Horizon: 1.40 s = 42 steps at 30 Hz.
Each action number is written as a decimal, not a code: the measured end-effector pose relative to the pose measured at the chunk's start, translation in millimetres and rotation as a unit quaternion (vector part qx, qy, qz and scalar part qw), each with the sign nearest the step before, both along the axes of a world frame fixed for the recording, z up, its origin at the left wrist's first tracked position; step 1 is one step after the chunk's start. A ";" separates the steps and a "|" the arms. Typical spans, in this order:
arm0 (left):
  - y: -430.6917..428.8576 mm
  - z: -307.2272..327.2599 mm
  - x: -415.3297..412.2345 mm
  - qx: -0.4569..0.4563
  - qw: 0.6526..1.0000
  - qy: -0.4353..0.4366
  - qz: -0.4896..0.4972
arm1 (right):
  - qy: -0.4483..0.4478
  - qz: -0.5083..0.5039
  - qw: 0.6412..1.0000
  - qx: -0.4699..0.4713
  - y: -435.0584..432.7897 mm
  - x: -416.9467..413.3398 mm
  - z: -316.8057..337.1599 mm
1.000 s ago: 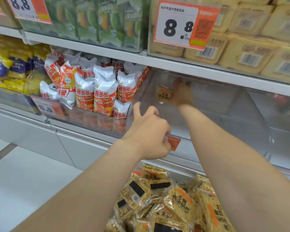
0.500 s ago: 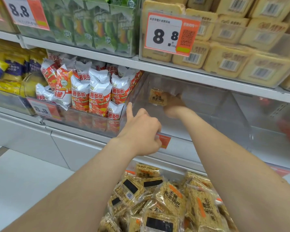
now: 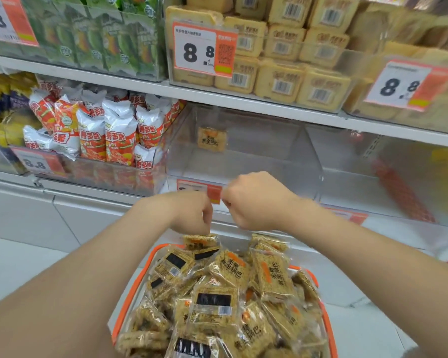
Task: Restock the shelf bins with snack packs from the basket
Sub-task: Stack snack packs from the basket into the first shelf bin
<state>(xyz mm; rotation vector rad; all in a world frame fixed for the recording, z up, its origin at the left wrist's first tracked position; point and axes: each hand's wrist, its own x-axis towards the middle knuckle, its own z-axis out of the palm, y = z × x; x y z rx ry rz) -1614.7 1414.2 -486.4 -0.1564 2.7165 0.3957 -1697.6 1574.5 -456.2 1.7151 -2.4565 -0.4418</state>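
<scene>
You can read "8.8" in big black numbers on the middle price tag (image 3: 199, 50), which also has a square code on its orange side. The right price tag (image 3: 409, 86) and the low left tag (image 3: 36, 162) say "8.8" too. The top left tag (image 3: 3, 20) shows only ".8". The snack packs (image 3: 230, 270) in the basket (image 3: 150, 259) say "黄金锅巴". The yellow packs (image 3: 282, 83) have bar codes.

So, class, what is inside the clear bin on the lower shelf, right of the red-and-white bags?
One snack pack stands against the back wall of the clear bin; otherwise bare floor shows. The right hand and price tag cover its front lower strip.
</scene>
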 end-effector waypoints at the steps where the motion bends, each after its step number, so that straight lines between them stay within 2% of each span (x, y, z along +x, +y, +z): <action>1: 4.8 -4.2 -0.3 -0.001 0.998 -0.062 -0.015 | -0.033 -0.020 0.999 0.035 9.8 5.3 -6.2; 3: 13.4 -11.7 -1.2 -0.012 0.992 -0.122 -0.033 | -0.122 -0.091 0.983 0.100 29.6 6.4 -21.4; 5: 22.6 -14.6 -2.4 -0.014 0.992 -0.118 -0.045 | -0.189 -0.154 0.957 0.154 47.9 1.7 -32.6; 9: 40.1 -13.7 -6.6 -0.001 0.996 -0.082 -0.044 | -0.313 -0.295 0.891 0.147 66.5 3.6 -42.2; 14: 52.0 -8.5 -8.5 -0.007 0.995 -0.093 -0.047 | -0.326 -0.345 0.871 0.125 70.9 13.1 -57.2; 18: 59.6 -3.5 -12.4 0.029 0.995 -0.081 -0.041 | -0.338 -0.381 0.856 0.094 74.7 12.3 -61.7; 23: 65.7 -1.0 -13.2 0.056 0.994 -0.088 -0.028 | -0.360 -0.380 0.843 0.122 72.2 14.7 -52.7; 25: 64.6 0.7 -12.6 0.056 0.993 -0.096 -0.025 | -0.408 -0.380 0.822 0.112 67.5 17.3 -46.4; 29: 59.0 5.8 -8.7 0.123 0.987 -0.097 0.034 | -0.533 -0.359 0.766 -0.009 58.0 25.7 -26.5; 32: 56.1 11.9 -4.7 0.242 0.961 -0.031 0.129 | -0.566 -0.351 0.740 -0.097 54.0 28.0 -14.1; 36: 49.7 18.5 -3.2 0.396 0.899 0.008 0.185 | -0.618 -0.347 0.680 -0.188 51.6 25.4 -6.6; 38: 42.6 20.0 -2.6 0.455 0.867 0.003 0.202 | -0.631 -0.351 0.656 -0.221 51.5 22.5 -6.6; 42: 38.2 29.2 3.9 0.528 0.819 0.022 0.225 | -0.616 -0.344 0.632 -0.319 52.2 23.5 -9.6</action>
